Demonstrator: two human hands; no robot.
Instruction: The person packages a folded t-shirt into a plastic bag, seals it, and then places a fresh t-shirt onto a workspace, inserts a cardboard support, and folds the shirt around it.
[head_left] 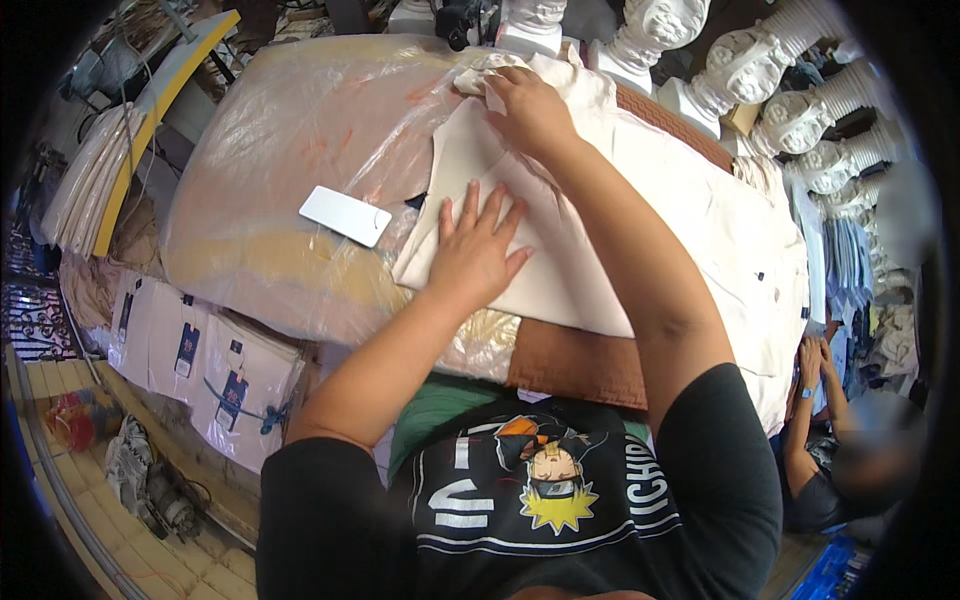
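A cream cloth garment point(560, 235) lies over the table, partly folded, its surface mostly smooth. On its near-left part my left hand point(478, 248) rests flat with the fingers spread. Farther away, my right hand point(530, 105) reaches over the garment, fingers apart and bent onto bunched cream cloth point(490, 72) at the far end. Some of the cloth under that palm is hidden. To the left of my left hand, a white rectangular card-like piece point(345, 216) sits on the clear plastic sheet point(300, 150) covering the table.
More cream garments point(720, 230) spread to the right. Folded, tagged pale garments point(205, 365) hang at the lower left. Ornate white balusters point(745, 70) line the back. Blue clothes point(848, 260) are stacked at right, near another person's hands point(815, 360). A yellow-edged shelf point(150, 140) stands left.
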